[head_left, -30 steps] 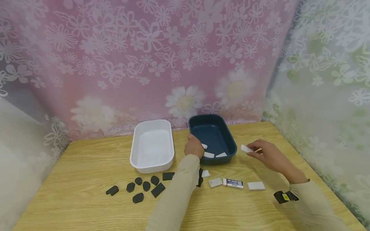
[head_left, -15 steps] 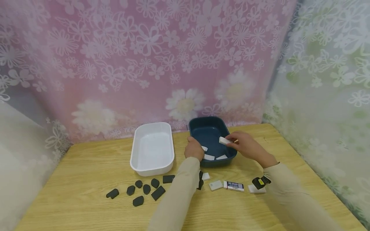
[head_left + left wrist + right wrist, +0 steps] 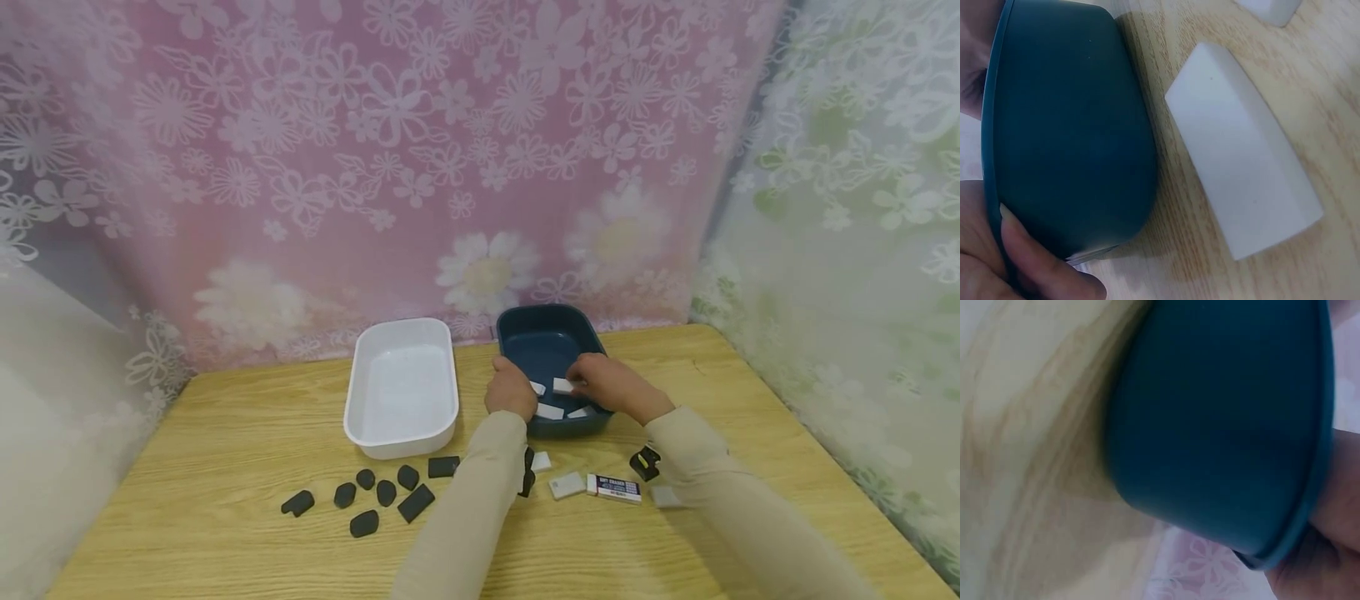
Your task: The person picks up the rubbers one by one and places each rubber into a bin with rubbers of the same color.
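My left hand (image 3: 512,389) grips the left rim of a dark blue plastic basin (image 3: 566,429); in the left wrist view its thumb (image 3: 1044,265) presses the basin's outer wall. Reaching over the basin's right side, my right hand (image 3: 613,387) pinches a white eraser (image 3: 562,386) low inside it. Several other white erasers (image 3: 550,412) lie near the basin's front end, partly covered by the hands. In the right wrist view the basin wall (image 3: 1222,425) hides the fingertips and what they hold.
A white basin (image 3: 401,442) stands to the left. Several black stone-like pieces and black blocks (image 3: 416,503) lie before it. On the table (image 3: 247,433) in front of the blue basin are white erasers (image 3: 567,485) and one in a printed sleeve (image 3: 615,489).
My right hand has carried the white eraser leftward from beside the blue basin, over its rim and down inside. My left hand has kept its grip on the rim.
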A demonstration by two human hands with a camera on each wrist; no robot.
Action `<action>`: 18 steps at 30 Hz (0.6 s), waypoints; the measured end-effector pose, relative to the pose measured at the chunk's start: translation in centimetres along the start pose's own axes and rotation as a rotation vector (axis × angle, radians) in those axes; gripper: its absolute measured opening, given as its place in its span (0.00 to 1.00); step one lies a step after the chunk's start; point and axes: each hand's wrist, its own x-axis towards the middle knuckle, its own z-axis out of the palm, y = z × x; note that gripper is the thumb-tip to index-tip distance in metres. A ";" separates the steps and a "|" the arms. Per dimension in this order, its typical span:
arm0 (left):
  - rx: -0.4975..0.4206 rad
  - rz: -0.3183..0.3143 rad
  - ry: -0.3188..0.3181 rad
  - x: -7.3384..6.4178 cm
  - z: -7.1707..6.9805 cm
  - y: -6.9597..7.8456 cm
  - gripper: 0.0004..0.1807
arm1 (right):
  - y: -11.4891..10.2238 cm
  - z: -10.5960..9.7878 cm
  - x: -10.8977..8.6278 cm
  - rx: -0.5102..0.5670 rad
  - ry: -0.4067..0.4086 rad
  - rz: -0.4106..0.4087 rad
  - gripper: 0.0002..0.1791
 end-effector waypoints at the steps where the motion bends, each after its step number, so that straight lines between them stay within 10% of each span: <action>1: 0.000 0.003 -0.002 -0.1 0.0 0.0 0.29 | 0.0 0.1 -0.1 -0.007 -0.006 0.006 0.05; 18: -0.019 0.011 -0.023 0.0 0.0 -0.2 0.29 | -0.8 0.5 0.4 -0.017 -0.092 0.065 0.15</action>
